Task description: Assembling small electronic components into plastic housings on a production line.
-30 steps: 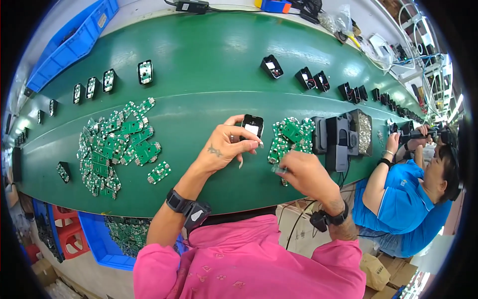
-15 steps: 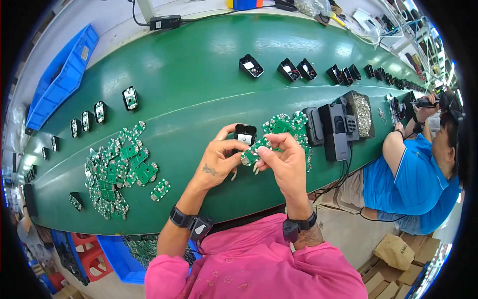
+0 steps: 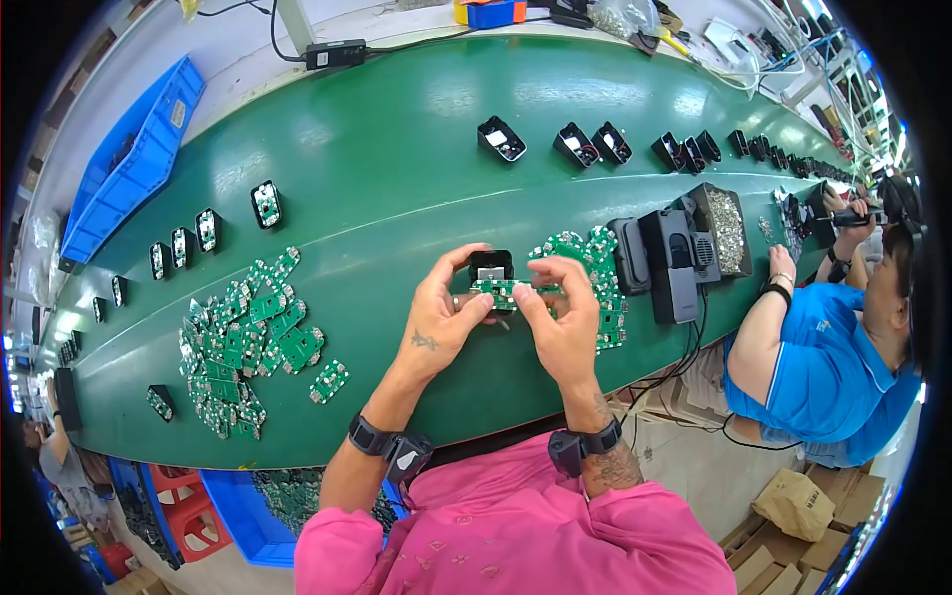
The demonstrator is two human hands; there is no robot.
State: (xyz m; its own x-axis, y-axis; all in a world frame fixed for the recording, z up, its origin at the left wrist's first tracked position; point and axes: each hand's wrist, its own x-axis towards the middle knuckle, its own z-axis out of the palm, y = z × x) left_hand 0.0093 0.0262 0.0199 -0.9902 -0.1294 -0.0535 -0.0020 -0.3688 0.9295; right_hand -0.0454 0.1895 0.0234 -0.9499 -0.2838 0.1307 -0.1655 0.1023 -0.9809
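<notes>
My left hand (image 3: 438,315) grips a small black housing (image 3: 490,260) with a silver-white block inside. Against the near side of its opening lies a green circuit board (image 3: 501,291). My right hand (image 3: 563,322) pinches that board at its right end, and my left thumb touches its left end. How far the board sits inside the housing cannot be made out. Just right of my right hand is a pile of green circuit boards (image 3: 607,288). A larger heap of boards (image 3: 233,347) lies to the left, with one loose board (image 3: 329,382) beside it.
Housings fitted with boards (image 3: 266,203) line the left; black housings (image 3: 501,139) run along the far right. Dark grey devices (image 3: 666,263) and a box of small metal parts (image 3: 722,228) stand right. A blue bin (image 3: 134,159) is far left. A co-worker (image 3: 818,357) sits at right.
The circuit board, tilted and apart from the housing before, is now level and against the housing's opening. My right hand has moved slightly left and turned with it.
</notes>
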